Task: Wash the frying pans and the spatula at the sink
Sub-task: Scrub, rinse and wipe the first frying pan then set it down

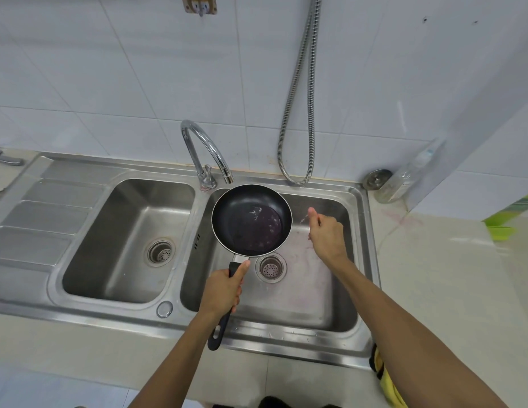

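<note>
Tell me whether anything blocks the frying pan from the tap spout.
Nothing visible does. The left hand holds the frying pan over the right basin, rim close to the tap spout; the right hand hangs beside the pan, not between.

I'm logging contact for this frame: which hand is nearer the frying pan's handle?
Left. The left hand grips the handle of the frying pan. The right hand is beside the pan's right rim, apart from it and far from the handle.

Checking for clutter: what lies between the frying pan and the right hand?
Nothing: the head view shows only bare sink basin between frying pan and right hand.
</note>
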